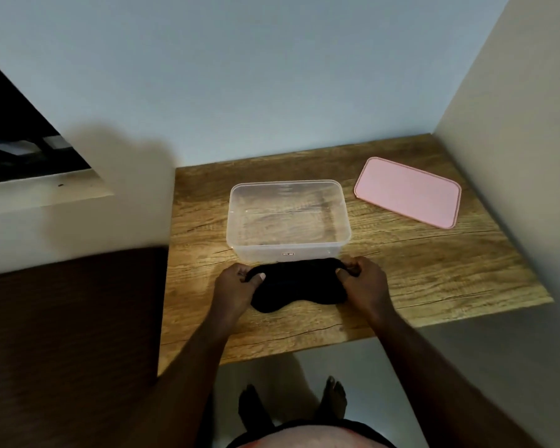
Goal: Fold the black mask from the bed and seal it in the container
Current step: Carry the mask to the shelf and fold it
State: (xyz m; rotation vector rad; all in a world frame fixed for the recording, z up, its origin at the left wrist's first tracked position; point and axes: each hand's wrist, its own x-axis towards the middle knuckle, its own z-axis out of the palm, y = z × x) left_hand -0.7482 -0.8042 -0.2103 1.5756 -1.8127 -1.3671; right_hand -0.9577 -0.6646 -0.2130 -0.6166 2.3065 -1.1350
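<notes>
The black mask (299,287) lies flat and spread out on the wooden table (434,273), right in front of the clear plastic container (287,221). My left hand (236,287) pinches the mask's left end, thumb on top. My right hand (362,281) pinches its right end, fingers curled round the strap there. The container stands open and holds nothing. Its pink lid (408,192) lies flat on the table at the back right, apart from the container.
A dark brown bed (68,344) adjoins the table's left side. Walls close in behind the table and on its right. A window opening (17,140) is at the upper left. The person's bare feet (291,405) stand on the pale floor below the table's front edge.
</notes>
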